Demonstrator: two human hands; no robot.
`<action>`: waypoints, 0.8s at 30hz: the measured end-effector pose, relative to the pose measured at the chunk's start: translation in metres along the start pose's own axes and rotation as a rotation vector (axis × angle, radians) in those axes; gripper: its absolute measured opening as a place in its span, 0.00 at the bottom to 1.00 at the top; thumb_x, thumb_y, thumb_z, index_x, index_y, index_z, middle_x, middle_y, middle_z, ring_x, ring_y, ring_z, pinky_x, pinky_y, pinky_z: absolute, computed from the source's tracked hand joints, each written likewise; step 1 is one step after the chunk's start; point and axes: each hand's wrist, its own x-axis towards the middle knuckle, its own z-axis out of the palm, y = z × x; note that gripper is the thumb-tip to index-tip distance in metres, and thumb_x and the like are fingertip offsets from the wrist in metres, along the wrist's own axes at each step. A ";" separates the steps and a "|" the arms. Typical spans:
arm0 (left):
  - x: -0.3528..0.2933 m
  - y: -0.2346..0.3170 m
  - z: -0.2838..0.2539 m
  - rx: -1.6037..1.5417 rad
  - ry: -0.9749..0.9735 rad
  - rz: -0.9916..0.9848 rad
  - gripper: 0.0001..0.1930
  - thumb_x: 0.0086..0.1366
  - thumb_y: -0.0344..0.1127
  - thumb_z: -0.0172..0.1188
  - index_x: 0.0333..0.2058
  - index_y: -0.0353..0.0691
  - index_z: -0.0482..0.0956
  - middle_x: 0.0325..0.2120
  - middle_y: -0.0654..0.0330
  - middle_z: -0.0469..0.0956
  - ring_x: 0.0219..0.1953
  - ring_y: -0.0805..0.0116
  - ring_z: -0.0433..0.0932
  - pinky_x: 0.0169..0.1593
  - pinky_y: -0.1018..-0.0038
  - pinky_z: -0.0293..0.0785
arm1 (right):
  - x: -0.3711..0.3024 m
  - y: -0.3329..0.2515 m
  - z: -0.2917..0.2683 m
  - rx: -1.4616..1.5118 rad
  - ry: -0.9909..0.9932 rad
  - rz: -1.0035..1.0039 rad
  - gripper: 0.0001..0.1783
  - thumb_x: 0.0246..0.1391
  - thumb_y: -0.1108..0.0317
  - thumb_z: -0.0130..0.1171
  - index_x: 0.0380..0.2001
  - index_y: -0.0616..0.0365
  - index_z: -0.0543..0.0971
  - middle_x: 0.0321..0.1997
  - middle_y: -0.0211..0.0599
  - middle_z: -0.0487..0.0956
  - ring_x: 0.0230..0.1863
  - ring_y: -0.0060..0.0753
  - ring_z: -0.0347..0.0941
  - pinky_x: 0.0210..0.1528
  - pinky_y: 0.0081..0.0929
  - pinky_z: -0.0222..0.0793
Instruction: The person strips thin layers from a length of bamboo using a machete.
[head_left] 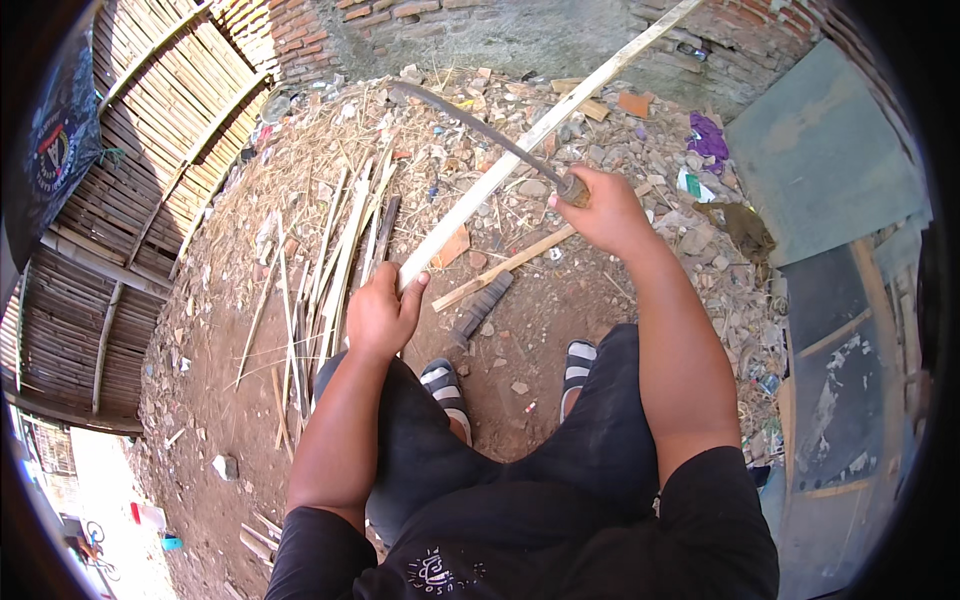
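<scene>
My left hand (382, 312) is closed round the near end of a long pale wooden strip (505, 165), which slants up and away to the far right. In my right hand (606, 208) is the wooden handle of a machete (470, 120). Its dark, slightly curved blade points to the far left and crosses the strip about midway. Whether the blade touches the strip I cannot tell. Below my right hand, a wooden stick (505, 268) lies on the ground beside a dark ridged piece (482, 310).
Several thin wooden strips (345, 250) lie in a pile at left. Rubble and straw (300, 140) cover the far ground, up to a brick wall (480, 35). A bamboo wall (160, 130) stands left, grey panels (835, 150) right. My sandalled feet (445, 388) are below.
</scene>
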 end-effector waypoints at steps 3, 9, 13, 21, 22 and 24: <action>0.000 0.000 0.005 -0.027 0.066 0.065 0.22 0.69 0.54 0.63 0.36 0.37 0.76 0.21 0.45 0.78 0.26 0.41 0.80 0.31 0.51 0.73 | -0.010 -0.023 0.013 -0.207 -0.250 -0.184 0.26 0.53 0.57 0.71 0.53 0.55 0.83 0.38 0.50 0.85 0.41 0.52 0.83 0.44 0.42 0.78; -0.001 -0.001 0.001 -0.003 0.109 0.094 0.21 0.69 0.52 0.64 0.35 0.37 0.75 0.17 0.46 0.76 0.22 0.41 0.78 0.28 0.52 0.71 | -0.002 -0.006 0.019 -0.076 -0.258 -0.191 0.23 0.51 0.56 0.73 0.49 0.56 0.84 0.36 0.50 0.85 0.39 0.54 0.82 0.42 0.44 0.76; 0.001 -0.002 0.003 -0.002 0.073 0.019 0.23 0.69 0.55 0.63 0.36 0.38 0.76 0.22 0.45 0.79 0.26 0.40 0.80 0.31 0.50 0.74 | -0.002 -0.004 0.027 -0.036 -0.176 -0.182 0.22 0.51 0.56 0.73 0.46 0.56 0.85 0.35 0.52 0.84 0.39 0.56 0.82 0.42 0.43 0.76; -0.002 -0.005 0.001 0.053 0.068 0.056 0.23 0.69 0.57 0.62 0.37 0.38 0.76 0.25 0.44 0.81 0.29 0.39 0.82 0.33 0.49 0.75 | -0.009 -0.031 0.035 -0.226 -0.213 -0.289 0.20 0.50 0.57 0.71 0.46 0.52 0.84 0.36 0.48 0.85 0.40 0.56 0.82 0.45 0.50 0.78; -0.002 -0.004 -0.001 0.059 0.051 0.037 0.23 0.69 0.57 0.62 0.37 0.38 0.76 0.26 0.44 0.81 0.29 0.40 0.82 0.34 0.49 0.75 | -0.002 -0.022 0.031 -0.154 -0.201 -0.217 0.21 0.51 0.57 0.71 0.47 0.53 0.84 0.35 0.48 0.85 0.40 0.56 0.82 0.45 0.49 0.78; 0.002 0.000 -0.003 0.057 0.015 0.012 0.23 0.69 0.57 0.62 0.37 0.38 0.76 0.26 0.44 0.81 0.29 0.40 0.82 0.34 0.49 0.75 | 0.007 -0.002 0.025 -0.074 -0.095 -0.090 0.23 0.52 0.55 0.71 0.49 0.53 0.84 0.35 0.49 0.85 0.40 0.55 0.83 0.45 0.48 0.78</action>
